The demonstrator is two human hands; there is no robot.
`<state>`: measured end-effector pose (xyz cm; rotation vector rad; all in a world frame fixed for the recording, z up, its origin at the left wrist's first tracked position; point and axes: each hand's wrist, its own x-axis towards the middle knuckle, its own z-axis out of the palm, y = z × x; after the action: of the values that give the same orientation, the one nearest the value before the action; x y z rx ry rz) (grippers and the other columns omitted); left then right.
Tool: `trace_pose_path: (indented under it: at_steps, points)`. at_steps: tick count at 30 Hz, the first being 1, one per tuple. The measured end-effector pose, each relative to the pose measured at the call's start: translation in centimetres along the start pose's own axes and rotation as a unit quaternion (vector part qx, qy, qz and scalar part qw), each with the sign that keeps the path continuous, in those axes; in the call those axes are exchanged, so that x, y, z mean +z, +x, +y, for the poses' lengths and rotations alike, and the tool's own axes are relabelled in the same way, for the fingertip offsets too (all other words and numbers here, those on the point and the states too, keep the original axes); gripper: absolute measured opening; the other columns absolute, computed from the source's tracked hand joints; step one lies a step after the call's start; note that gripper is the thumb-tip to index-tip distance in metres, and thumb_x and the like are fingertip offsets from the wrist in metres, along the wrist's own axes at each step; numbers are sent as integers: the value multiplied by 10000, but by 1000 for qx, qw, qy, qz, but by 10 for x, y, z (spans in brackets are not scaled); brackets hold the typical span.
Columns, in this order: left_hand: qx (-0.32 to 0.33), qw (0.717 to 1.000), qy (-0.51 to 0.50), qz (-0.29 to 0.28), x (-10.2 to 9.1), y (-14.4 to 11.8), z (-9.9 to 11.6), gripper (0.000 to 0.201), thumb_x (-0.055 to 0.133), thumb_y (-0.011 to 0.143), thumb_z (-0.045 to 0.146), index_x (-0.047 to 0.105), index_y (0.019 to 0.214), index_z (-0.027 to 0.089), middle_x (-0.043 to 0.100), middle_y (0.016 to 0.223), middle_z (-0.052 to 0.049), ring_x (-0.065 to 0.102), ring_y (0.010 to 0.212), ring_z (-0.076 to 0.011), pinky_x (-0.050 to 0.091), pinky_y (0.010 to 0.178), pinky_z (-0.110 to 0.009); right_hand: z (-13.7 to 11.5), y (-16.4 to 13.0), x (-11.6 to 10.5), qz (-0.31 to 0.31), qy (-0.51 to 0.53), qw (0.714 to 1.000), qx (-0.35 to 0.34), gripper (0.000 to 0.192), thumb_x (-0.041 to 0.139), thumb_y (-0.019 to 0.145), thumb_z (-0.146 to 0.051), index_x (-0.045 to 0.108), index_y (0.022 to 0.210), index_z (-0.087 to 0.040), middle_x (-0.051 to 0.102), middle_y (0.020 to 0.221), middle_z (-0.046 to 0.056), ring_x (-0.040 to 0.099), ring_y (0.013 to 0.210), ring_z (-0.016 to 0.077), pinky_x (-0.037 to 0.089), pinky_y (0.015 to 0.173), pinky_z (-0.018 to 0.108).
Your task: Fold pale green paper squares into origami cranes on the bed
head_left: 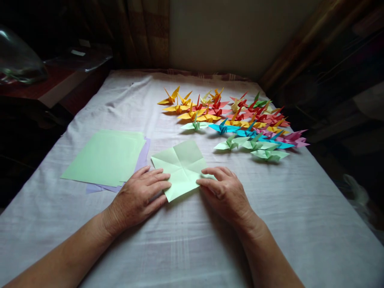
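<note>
A pale green square of origami paper [183, 166] lies unfolded on the bedsheet in front of me, with creases crossing at its middle. My left hand [141, 194] rests flat at its left edge, fingers stretched out and fingertips touching the paper. At the right corner, my right hand [223, 190] has its fingers closed on the paper's edge; the thumb is mostly hidden. Left of the creased sheet lies a stack of uncreased light green paper [103, 158], with lilac sheets [143, 154] sticking out beneath it.
Many folded paper cranes [223, 127] in yellow, red, blue, pink and green stand at the back right. The white bedsheet [192, 248] covers the surface, slightly wrinkled. A reddish-brown wooden furniture piece [60, 86] bearing clear plastic stands at the left. Curtains [147, 32] hang behind.
</note>
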<state>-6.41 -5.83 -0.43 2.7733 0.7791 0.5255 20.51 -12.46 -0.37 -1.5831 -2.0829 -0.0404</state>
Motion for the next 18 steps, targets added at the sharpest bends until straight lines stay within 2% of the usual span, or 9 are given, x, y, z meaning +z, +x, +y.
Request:
trace_pose_path:
  at_steps: [3,10,12,14,16,18]
  points:
    - [-8,1000,-1,7,0,1,-2,239,487,978,277,673,1128,258,712,1255,-35,637,1196,-240,378,1081,-461,1,-1,-1,-17,11,1000,19,141,660,887,-187,774,881,-269,733,896,32,622,808,190,479,713,294]
    - [-20,999,-9,35,2,3,-3,207,471,994,238,677,1013,235,760,1125,-21,684,1112,-229,413,1056,-471,-1,0,-4,-59,21,997,50,104,670,885,-208,758,850,-252,722,862,22,640,805,180,474,715,270]
    - [-23,998,-12,50,4,4,-3,186,483,990,230,653,1068,232,763,1109,-24,696,1083,-222,441,1049,-465,0,0,-4,-64,23,996,60,120,652,903,-228,750,834,-243,720,852,25,642,805,179,470,712,267]
    - [-24,996,-5,85,4,6,0,246,510,977,218,595,1207,221,741,1172,-58,691,1095,-222,471,1044,-451,1,0,-2,-65,24,995,69,146,630,919,-241,740,825,-236,718,846,28,644,809,179,467,716,266]
    - [-24,990,20,135,4,8,6,400,547,953,183,502,1349,210,660,1324,-114,630,1216,-243,474,1066,-457,1,0,0,-65,23,995,77,164,611,930,-247,732,820,-234,716,845,29,643,815,178,464,727,265]
    - [-10,983,47,175,3,8,14,513,584,925,141,451,1413,225,560,1446,-139,500,1371,-274,436,1115,-489,0,0,2,-67,22,994,82,174,598,935,-252,725,817,-235,712,841,30,637,811,176,460,734,265]
